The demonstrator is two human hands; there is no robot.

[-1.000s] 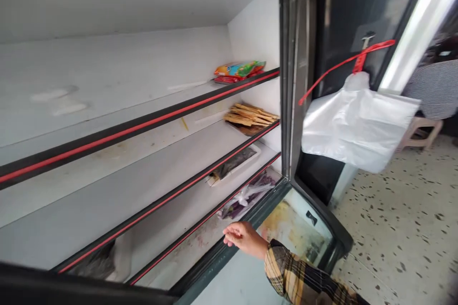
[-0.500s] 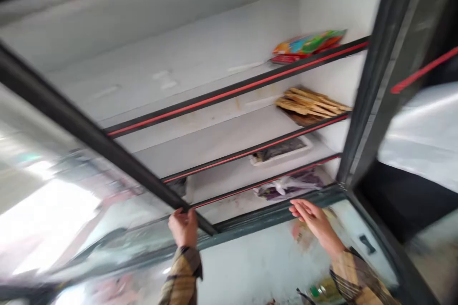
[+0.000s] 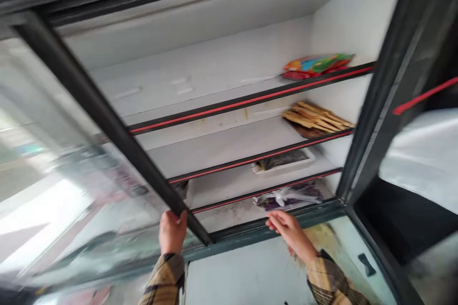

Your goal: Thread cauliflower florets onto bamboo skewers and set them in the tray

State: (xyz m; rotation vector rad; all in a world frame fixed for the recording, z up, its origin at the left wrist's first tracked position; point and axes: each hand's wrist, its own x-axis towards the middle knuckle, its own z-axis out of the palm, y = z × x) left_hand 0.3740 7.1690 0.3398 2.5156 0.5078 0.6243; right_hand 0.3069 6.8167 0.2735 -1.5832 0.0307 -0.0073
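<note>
My left hand (image 3: 173,232) is closed around the dark frame of a sliding glass door (image 3: 143,167), near its lower end. To the right, my right hand (image 3: 289,232) hovers in front of the cabinet's lower sill (image 3: 246,239). Its fingers are loosely stretched and nothing shows in them. Just beyond those fingers, a clear plastic bag (image 3: 286,196) tied in a white knot, with dark purple contents, lies on the lowest shelf. One level up is a white tray (image 3: 286,161) with something dark in it.
White shelves with black and red front edges (image 3: 250,100) fill the cabinet. Colourful packets (image 3: 318,66) lie on the top shelf, and a bundle of yellowish sticks (image 3: 317,118) below. A black upright (image 3: 372,105) bounds the right side. Pale glass (image 3: 246,276) stands under the sill.
My right hand has moved left and a little lower. My left hand stays on the door frame. The view has tilted up, showing more of the cabinet's upper edge.
</note>
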